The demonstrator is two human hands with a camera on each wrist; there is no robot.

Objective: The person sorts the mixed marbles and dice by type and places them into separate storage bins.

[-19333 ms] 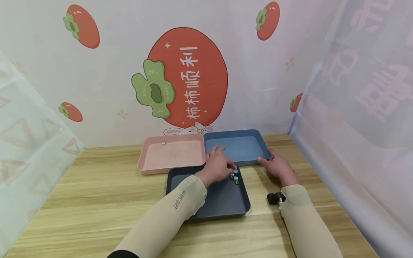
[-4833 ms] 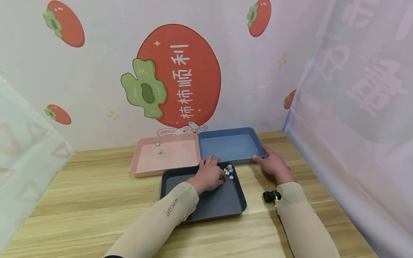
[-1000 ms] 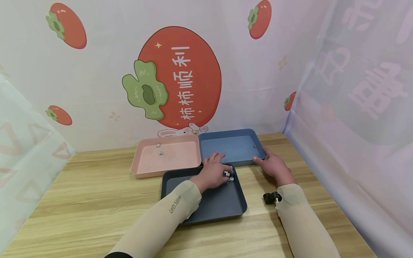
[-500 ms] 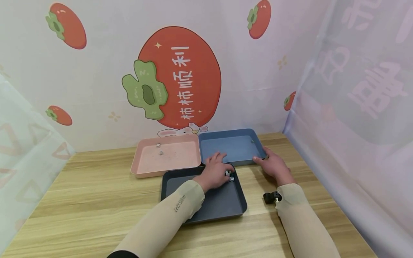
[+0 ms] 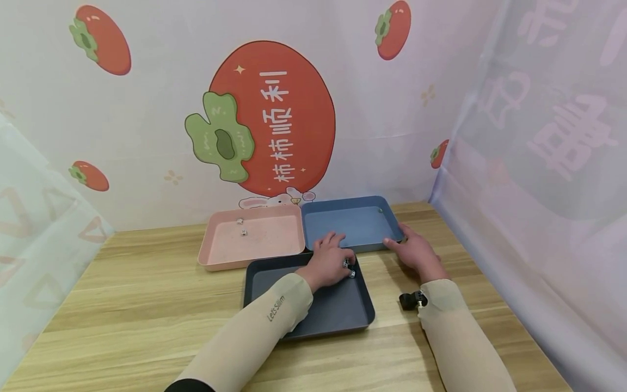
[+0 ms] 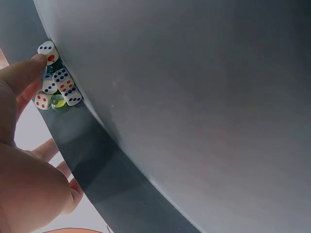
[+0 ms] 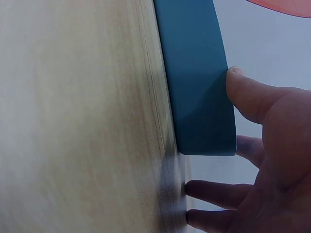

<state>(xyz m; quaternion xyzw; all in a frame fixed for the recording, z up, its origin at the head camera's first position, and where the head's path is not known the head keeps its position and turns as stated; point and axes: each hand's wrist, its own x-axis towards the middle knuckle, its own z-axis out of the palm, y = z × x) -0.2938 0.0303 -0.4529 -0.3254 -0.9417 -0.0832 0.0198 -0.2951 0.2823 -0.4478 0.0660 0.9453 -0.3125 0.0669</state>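
Observation:
My left hand [image 5: 329, 263] reaches into the far right corner of the dark grey tray [image 5: 338, 321]. In the left wrist view its thumb and forefinger pinch a white die [image 6: 47, 47] with blue and red pips, the forefinger's tip hidden. Several more dice [image 6: 63, 80] and a clear marble [image 6: 58, 102] with a green-yellow core crowd that corner. My right hand [image 5: 416, 253] grips the near right corner of the blue tray [image 5: 352, 247], thumb on its rim and other fingers beside it. A small marble [image 5: 380, 210] lies inside the blue tray near its far right.
A pink tray [image 5: 252, 263] holding two dice [image 5: 242, 227] stands left of the blue one, both behind the dark tray. A black wrist camera [image 5: 413, 300] sits by the right sleeve. The wooden table [image 5: 147, 305] ends at a printed backdrop [image 5: 161, 109].
Since 4.8 s ago a marble has appeared in the blue tray and rolled toward its back. A second die joined the pink tray earlier. My left hand has edged right; the right hand stays.

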